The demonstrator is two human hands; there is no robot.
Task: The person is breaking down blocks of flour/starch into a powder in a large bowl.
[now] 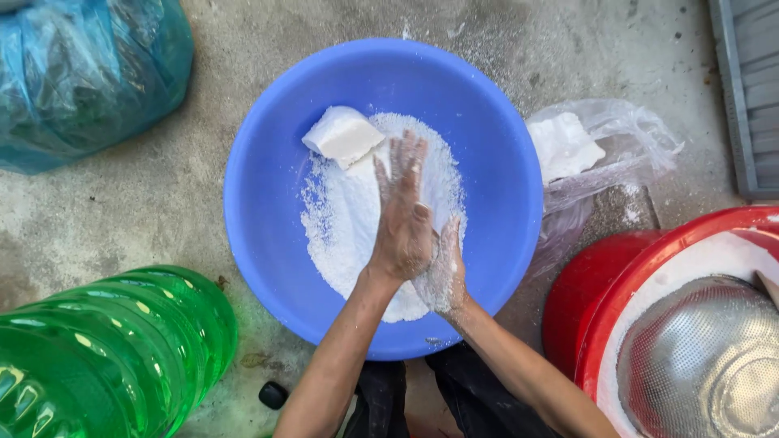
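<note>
Soft, even daylight, bright with no hard shadows. Glare streaks the green bottle and the metal sieve. White powder nearly blows out. The raised left hand shows slight motion blur; edges bend mildly

A clear plastic bag holding a white lump lies crumpled right of the basin; a blue bag sits top left.

round plastic basin: bright blue
powder heap: white
big ribbed bottle: clear green
tub, lower right of the frame: red
mesh sieve: silver grey
</note>
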